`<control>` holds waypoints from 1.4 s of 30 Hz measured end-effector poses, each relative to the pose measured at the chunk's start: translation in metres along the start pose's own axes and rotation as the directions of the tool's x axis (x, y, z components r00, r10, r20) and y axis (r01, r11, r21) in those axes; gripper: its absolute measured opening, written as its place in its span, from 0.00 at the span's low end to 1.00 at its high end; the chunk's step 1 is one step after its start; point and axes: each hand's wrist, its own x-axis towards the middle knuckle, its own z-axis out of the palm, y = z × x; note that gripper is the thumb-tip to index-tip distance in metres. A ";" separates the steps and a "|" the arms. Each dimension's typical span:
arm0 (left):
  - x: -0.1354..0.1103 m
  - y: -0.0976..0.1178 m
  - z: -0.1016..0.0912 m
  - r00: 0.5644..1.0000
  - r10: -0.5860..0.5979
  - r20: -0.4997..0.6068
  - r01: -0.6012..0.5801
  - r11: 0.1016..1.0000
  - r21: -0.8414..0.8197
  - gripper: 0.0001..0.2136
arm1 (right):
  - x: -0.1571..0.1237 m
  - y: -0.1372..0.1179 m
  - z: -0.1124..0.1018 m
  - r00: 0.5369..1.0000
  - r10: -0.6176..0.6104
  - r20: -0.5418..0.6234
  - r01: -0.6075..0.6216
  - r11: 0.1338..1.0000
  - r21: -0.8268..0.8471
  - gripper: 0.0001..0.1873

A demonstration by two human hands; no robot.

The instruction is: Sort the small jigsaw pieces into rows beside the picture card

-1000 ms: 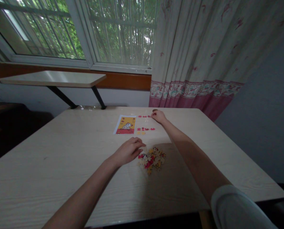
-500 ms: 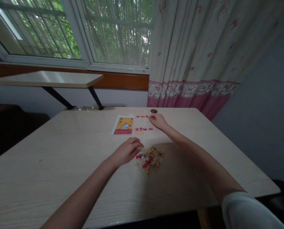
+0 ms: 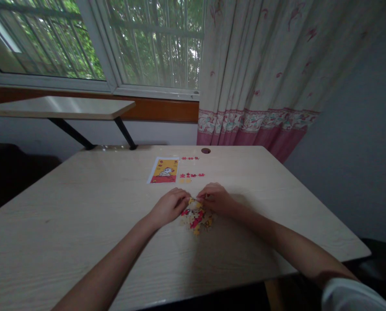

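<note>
Hands at the puzzle pile (image 3: 197,220)
Left hand (image 3: 171,205) at its left, right hand (image 3: 217,198) at its right; cannot tell either grip; a light touch should avoid scattering

Your left hand (image 3: 169,207) and right hand (image 3: 218,200) are at the puzzle pile (image 3: 197,220), with a picture (image 3: 165,171) lying farther back.
</note>
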 end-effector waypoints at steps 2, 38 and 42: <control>0.001 0.003 -0.001 1.000 -0.014 -0.004 0.014 0.999 -0.044 0.11 | -0.001 0.003 0.001 1.000 0.000 -0.023 -0.001 1.000 -0.006 0.07; 0.003 0.000 0.004 0.978 -0.097 -0.185 0.047 0.965 -0.256 0.09 | -0.005 -0.006 -0.003 0.989 0.072 -0.130 -0.072 0.997 0.006 0.05; 0.004 -0.001 0.005 0.978 -0.112 -0.176 0.058 0.957 -0.283 0.10 | -0.006 -0.004 -0.003 0.992 0.013 -0.127 -0.023 0.997 -0.078 0.06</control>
